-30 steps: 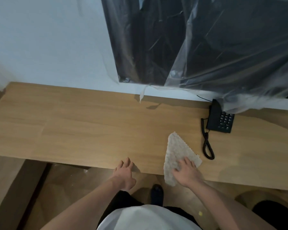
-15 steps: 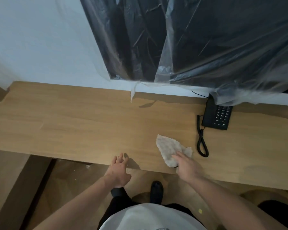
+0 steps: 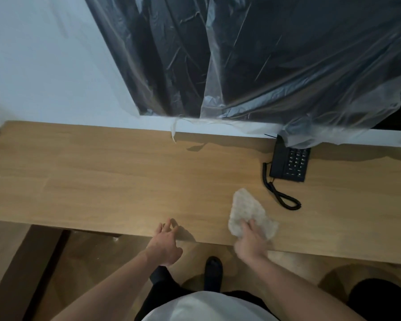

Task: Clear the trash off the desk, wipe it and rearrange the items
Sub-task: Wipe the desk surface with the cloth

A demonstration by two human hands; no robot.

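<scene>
The right hand (image 3: 250, 242) is pressing down on the near end of a pale, nubby cleaning cloth (image 3: 247, 210), its fingers lying over the fabric and slightly bent, so whether they are pinching the cloth or only pushing on it is hard to tell. The cloth is lying flat on the wooden desk (image 3: 102, 181), close to the front edge, with its narrow end pointing away toward the wall. The left hand (image 3: 166, 243) is holding nothing; its fingers are spreading loosely, with the fingertips (image 3: 169, 224) resting at the desk's front edge, well apart from the cloth. A black desk telephone (image 3: 289, 163) is sitting near the back of the desk, partly under the hem of a clear plastic sheet (image 3: 310, 100) that is hanging over something dark on the wall. The phone's coiled cord (image 3: 280, 195) is looping forward across the wood, ending just beside the cloth's far side without touching it.
</scene>
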